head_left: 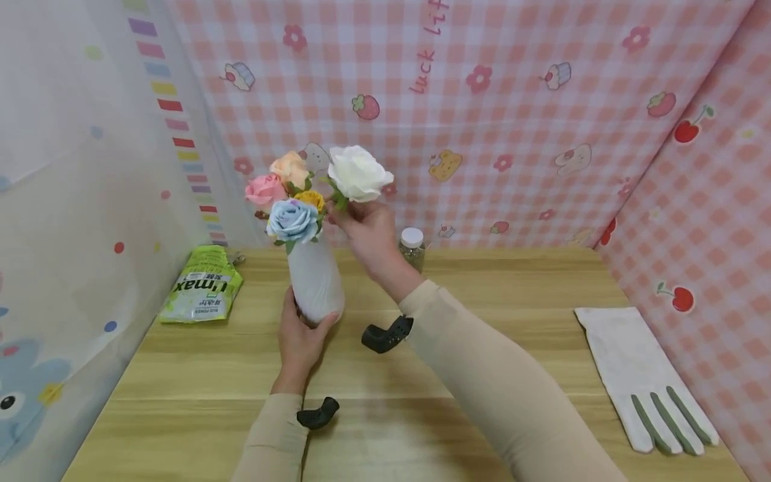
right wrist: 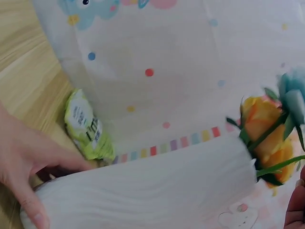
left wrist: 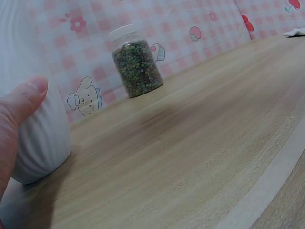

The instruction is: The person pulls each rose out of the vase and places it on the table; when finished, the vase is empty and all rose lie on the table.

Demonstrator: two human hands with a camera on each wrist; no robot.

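Observation:
A white ribbed vase (head_left: 314,278) stands on the wooden table, and my left hand (head_left: 301,345) grips it low down, thumb against its side in the left wrist view. From the vase's mouth rise a blue rose (head_left: 293,221), a pink rose (head_left: 265,191), a peach rose (head_left: 291,169) and a yellow rose (head_left: 311,199). Beside them my right hand (head_left: 376,241) pinches a white rose (head_left: 359,174) just under its bloom. In the right wrist view a green stem (right wrist: 281,165) runs from the vase's mouth toward the right fingertips, which are mostly cut off by the frame edge.
Behind the right forearm is a white-lidded jar (left wrist: 137,69) of small dark green beads. A green pouch (head_left: 201,288) lies at the back left. White gloves (head_left: 632,375) with grey-green strips lie at the right. Patterned cloth walls (head_left: 512,114) enclose the table.

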